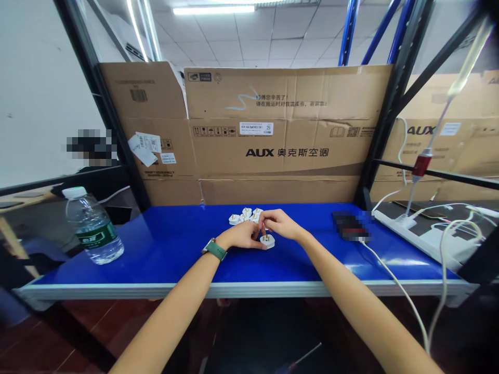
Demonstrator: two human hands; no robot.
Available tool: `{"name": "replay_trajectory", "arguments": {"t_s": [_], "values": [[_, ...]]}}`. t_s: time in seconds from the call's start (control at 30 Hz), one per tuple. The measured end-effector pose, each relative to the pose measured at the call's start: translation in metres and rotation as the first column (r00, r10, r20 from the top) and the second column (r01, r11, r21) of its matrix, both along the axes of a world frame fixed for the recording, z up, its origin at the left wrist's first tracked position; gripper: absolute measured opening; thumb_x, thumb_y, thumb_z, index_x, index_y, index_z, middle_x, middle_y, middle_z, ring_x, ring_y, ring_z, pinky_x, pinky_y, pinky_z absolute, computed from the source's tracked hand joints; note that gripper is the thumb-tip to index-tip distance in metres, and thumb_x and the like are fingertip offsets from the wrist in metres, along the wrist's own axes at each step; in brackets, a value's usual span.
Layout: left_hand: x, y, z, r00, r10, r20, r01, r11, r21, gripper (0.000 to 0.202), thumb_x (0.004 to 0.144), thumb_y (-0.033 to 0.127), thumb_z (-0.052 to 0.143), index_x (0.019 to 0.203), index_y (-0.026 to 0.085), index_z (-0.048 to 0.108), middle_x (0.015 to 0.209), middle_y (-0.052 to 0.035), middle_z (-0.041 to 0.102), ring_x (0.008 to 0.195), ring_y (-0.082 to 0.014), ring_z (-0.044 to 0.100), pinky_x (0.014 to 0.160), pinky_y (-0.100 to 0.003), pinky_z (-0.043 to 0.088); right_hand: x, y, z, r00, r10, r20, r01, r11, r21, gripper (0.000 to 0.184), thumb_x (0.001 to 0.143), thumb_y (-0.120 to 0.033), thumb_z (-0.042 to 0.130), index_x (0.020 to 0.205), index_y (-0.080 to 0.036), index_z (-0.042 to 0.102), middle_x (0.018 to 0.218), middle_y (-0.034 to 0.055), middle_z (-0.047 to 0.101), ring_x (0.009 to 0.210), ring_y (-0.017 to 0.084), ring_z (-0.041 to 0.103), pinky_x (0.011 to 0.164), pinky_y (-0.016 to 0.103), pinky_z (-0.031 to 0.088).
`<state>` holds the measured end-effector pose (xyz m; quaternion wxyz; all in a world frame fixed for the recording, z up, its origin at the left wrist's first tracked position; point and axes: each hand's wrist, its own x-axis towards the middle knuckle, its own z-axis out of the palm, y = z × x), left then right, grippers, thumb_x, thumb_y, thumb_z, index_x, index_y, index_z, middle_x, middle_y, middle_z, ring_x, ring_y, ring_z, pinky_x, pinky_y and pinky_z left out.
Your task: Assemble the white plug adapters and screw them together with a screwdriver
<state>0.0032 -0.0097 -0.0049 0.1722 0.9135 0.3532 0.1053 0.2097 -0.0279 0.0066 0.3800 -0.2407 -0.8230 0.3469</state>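
Note:
A white power plug point(267, 241) rests on the blue tabletop with its metal pins facing up. My left hand point(245, 235), with a green-strapped watch on the wrist, steadies the plug from the left between thumb and fingers. Just above the pins, my right hand point(281, 223) is bent down with its fingertips pinched together. Whatever those fingertips hold, if anything, is too small to make out. Behind my hands lies a cluster of several similar white plugs point(246, 213), partly covered by my fingers.
A water bottle point(93, 231) stands at the left. On the right lie a dark phone point(351, 226) with a white cable point(393, 275) and a power strip point(417, 241). Cardboard point(280, 166) walls the back. A screwdriver point(306, 355) shows below the table edge. A person point(91, 150) is beyond the left post.

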Motion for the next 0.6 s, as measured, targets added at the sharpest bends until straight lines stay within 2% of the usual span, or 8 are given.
{"name": "replay_trajectory", "arguments": {"t_s": [0.1,0.17,0.23,0.3,0.37,0.47,0.53,0.6], "values": [[0.001,0.0,0.001,0.995,-0.087,0.043,0.087,0.996,0.015,0.041,0.077,0.057,0.074,0.082,0.017,0.065,0.072,-0.0002,0.062,0.066,-0.0153,0.054,0.06,-0.027,0.036,-0.001,-0.005,0.005,0.997,0.062,0.044,-0.06,0.997,-0.044,0.022,0.078,-0.008,0.048,0.086,-0.013,0.068,0.071,0.0001,0.067,0.062,0.011,0.061,0.06,0.02,0.046],[0.001,0.0,0.002,0.984,-0.168,0.064,0.167,0.986,0.023,0.033,0.08,0.049,0.073,0.09,0.019,0.068,0.078,-0.0002,0.065,0.071,-0.0156,0.056,0.065,-0.026,0.038,-0.009,-0.018,0.013,0.949,0.245,0.196,-0.213,0.962,-0.173,0.021,0.081,-0.012,0.054,0.095,-0.013,0.07,0.074,0.0,0.069,0.055,0.009,0.058,0.055,0.019,0.046],[0.001,0.0,0.003,0.983,-0.175,0.051,0.175,0.985,0.01,0.033,0.08,0.046,0.073,0.099,0.019,0.068,0.075,0.0014,0.063,0.068,-0.0143,0.055,0.064,-0.025,0.038,-0.026,-0.042,0.019,0.731,0.52,0.443,-0.365,0.846,-0.389,0.022,0.083,-0.022,0.064,0.104,-0.015,0.07,0.074,-0.0002,0.071,0.048,0.009,0.058,0.05,0.02,0.046],[0.0,0.001,0.003,0.992,-0.121,0.026,0.122,0.992,-0.016,0.041,0.078,0.049,0.075,0.104,0.019,0.066,0.068,0.0039,0.058,0.061,-0.0126,0.051,0.06,-0.024,0.035,-0.045,-0.073,0.017,0.482,0.602,0.636,-0.413,0.797,-0.442,0.016,0.081,-0.023,0.07,0.096,-0.017,0.073,0.072,-0.0009,0.072,0.051,0.012,0.065,0.053,0.021,0.049],[-0.001,0.002,0.002,0.996,-0.083,0.018,0.084,0.995,-0.046,0.047,0.075,0.053,0.077,0.105,0.019,0.065,0.066,0.0053,0.055,0.058,-0.0116,0.049,0.059,-0.024,0.033,-0.061,-0.109,0.004,0.39,0.313,0.866,-0.364,0.916,-0.167,0.007,0.074,-0.011,0.067,0.071,-0.017,0.069,0.053,-0.002,0.064,0.042,0.015,0.061,0.048,0.025,0.048],[-0.001,0.002,0.0,0.997,-0.07,0.031,0.072,0.995,-0.065,0.048,0.076,0.056,0.076,0.104,0.02,0.064,0.066,0.0055,0.054,0.058,-0.0115,0.049,0.059,-0.024,0.032,-0.07,-0.157,-0.041,0.071,0.249,0.966,-0.425,0.883,-0.197,0.025,0.07,-0.014,0.07,0.048,-0.018,0.058,0.046,0.0043,0.063,0.037,0.021,0.06,0.039,0.028,0.045],[-0.001,0.002,0.0,0.997,-0.075,0.03,0.076,0.995,-0.063,0.048,0.077,0.057,0.075,0.104,0.02,0.064,0.065,0.0056,0.054,0.058,-0.0115,0.048,0.058,-0.024,0.032,-0.069,-0.177,-0.082,0.194,0.071,0.978,-0.362,0.932,0.004,0.016,0.073,-0.014,0.068,0.058,-0.018,0.064,0.057,0.0088,0.07,0.043,0.028,0.067,0.035,0.029,0.043],[0.0,0.001,0.001,0.997,-0.074,0.025,0.076,0.996,-0.055,0.048,0.077,0.058,0.074,0.104,0.02,0.064,0.065,0.0055,0.054,0.057,-0.0114,0.048,0.058,-0.025,0.032,-0.066,-0.185,-0.123,0.171,0.01,0.985,-0.298,0.953,0.042,0.016,0.074,-0.005,0.062,0.072,-0.018,0.072,0.071,0.0125,0.076,0.054,0.032,0.073,0.034,0.029,0.043]]}}
